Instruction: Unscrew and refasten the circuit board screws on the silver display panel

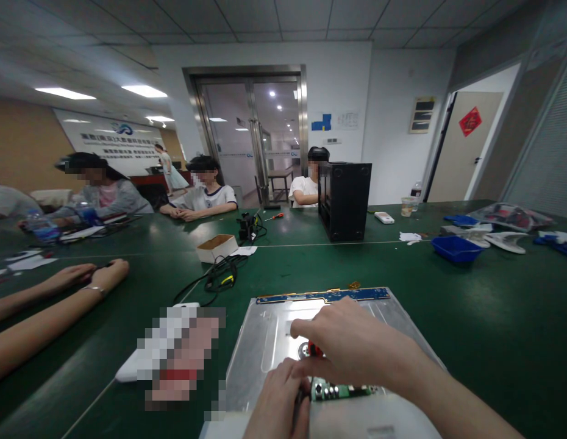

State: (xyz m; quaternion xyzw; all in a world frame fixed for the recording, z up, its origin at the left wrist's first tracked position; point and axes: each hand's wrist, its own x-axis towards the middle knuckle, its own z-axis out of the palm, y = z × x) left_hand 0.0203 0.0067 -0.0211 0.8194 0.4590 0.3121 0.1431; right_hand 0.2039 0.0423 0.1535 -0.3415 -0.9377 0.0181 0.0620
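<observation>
A flat silver metal panel (247, 360), like the back of a display, lies in front of me. A blue circuit-board strip (306, 298) runs along its far edge, and a green circuit board (338, 391) sits near its close edge. My right hand (356, 341) is over the panel, fingers curled round a red-and-black screwdriver (314, 349), mostly hidden by the hand. Close beside it, my left hand (281, 396) is closed at the left end of the green board; what its fingers pinch is dark and mostly covered.
Left of the panel lie a white device (187, 311) and a blurred-out item. Black cables (219, 277), a small open box (217, 248), a black computer case (345, 201) and a blue tray (456, 249) stand further off. Another person's hands (98, 277) rest at left; several people sit around.
</observation>
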